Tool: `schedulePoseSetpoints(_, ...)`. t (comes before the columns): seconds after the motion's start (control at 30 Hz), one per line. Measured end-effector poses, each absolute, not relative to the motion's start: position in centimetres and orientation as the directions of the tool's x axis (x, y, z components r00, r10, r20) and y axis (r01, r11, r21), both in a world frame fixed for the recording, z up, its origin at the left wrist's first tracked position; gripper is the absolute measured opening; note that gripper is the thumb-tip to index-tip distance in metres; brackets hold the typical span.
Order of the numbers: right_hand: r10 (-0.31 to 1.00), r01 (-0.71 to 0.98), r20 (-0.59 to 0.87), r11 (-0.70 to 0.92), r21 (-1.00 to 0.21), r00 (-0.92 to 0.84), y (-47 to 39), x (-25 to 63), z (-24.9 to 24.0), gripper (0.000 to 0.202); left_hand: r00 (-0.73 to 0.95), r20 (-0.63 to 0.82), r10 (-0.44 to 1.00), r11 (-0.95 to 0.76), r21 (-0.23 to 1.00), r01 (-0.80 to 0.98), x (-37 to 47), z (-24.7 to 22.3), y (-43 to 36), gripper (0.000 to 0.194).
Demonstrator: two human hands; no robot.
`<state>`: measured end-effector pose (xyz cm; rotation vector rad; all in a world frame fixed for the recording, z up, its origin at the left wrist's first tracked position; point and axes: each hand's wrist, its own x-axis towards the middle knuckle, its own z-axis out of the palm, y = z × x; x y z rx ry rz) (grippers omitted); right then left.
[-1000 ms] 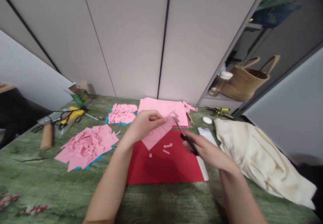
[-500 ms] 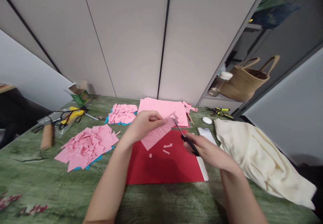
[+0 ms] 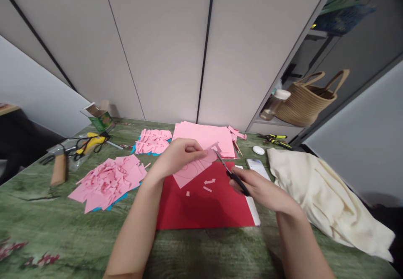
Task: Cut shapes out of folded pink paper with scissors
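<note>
My left hand [image 3: 186, 154] pinches a piece of pink paper [image 3: 185, 174] with curved lines drawn on it, held above a red sheet [image 3: 204, 212]. In my right hand [image 3: 252, 184] are black-handled scissors [image 3: 227, 168], their blades at the paper's upper right edge. A narrow cut strip [image 3: 214, 146] sticks out beside the blade tips. Small pink scraps [image 3: 209, 181] lie on the red sheet. Behind my hands rests a stack of pink sheets [image 3: 204, 132].
On the left are a heap of pink offcuts [image 3: 110, 182], cut pink shapes [image 3: 153, 141], a hammer with a wooden handle [image 3: 58, 170], and a yellow-handled tool [image 3: 91, 143]. To the right lie a phone [image 3: 257, 168], a white oval object [image 3: 258, 149], pliers [image 3: 273, 140] and cream cloth [image 3: 315, 195].
The pink paper has shifted slightly left and turned a little in my left hand. The scissors have moved slightly, with their blades still at the paper's edge.
</note>
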<state>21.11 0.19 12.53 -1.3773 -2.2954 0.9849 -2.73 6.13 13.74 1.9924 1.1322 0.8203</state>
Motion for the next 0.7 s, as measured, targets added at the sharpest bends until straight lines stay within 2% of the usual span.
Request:
schedulePoseSetpoints(0.37,0.846,0.655,-0.113,0.313,-0.688,-0.522,0.4,21.0,12.3,0.031,0.467,0.177,0.866,-0.395,0.815,0.424,-3.3,13.5,6.6,0.030)
schedulePoseSetpoints(0.7,0.870,0.676,-0.138,0.258,-0.691,-0.473,0.9,21.9,12.2,0.033,0.304,0.268,0.914,-0.383,0.818,0.429,-3.0,12.6,8.0,0.026)
